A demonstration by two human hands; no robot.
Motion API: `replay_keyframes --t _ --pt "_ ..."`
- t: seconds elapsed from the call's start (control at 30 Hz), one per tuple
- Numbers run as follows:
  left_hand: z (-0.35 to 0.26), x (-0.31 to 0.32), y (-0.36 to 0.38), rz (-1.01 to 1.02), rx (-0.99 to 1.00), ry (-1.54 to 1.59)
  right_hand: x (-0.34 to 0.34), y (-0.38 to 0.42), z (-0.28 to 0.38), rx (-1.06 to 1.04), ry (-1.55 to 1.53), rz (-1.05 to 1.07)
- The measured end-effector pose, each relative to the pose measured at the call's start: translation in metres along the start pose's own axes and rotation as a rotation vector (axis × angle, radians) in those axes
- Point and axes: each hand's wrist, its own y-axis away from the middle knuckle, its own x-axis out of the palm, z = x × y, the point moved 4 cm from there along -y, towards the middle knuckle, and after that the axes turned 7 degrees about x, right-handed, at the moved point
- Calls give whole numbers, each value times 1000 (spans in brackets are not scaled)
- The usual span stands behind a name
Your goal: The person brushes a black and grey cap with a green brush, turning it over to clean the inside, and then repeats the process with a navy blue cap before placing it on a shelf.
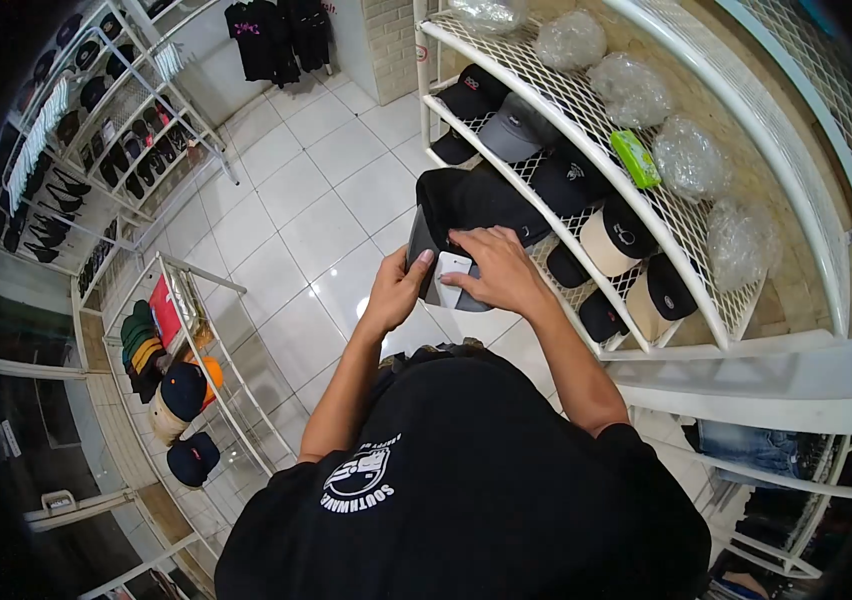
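Note:
In front of my body I hold a black and grey cap [418, 232], its inside and grey edge turned partly towards me. My left hand [396, 288] grips its near left edge, the thumb pressed along the grey part. A white tag [452, 277] hangs at the cap. My right hand [498, 268] is closed over it, with the thumb on the tag and the fingers curled above. The cap's far side lies close to the shelf and blends with the dark caps there, so its outline is hard to make out.
On my right, a white mesh rack [566, 215] carries several caps, including a grey cap [516, 130] and a beige-and-black cap [614, 238]. Clear plastic bundles [631, 88] and a green packet [636, 158] lie on its top. A lower rack [236, 385] with caps stands left.

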Motion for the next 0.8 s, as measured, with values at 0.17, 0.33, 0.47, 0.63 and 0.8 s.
replay_keyframes --t 0.17,0.33,0.47,0.63,0.8 --pt "5 -8 8 -54 -9 1 10 -6 -1 148 -152 114" --pt "-3 -8 13 -35 -8 14 13 -8 -8 113 -300 84" --pt "1 -9 9 14 -30 -59 -7 -10 -11 297 -448 108" --pt "-9 -1 6 -42 -12 -37 -19 -15 -21 421 -561 43" --pt "7 -1 2 1 -64 -67 -28 -14 -16 345 -276 -325"
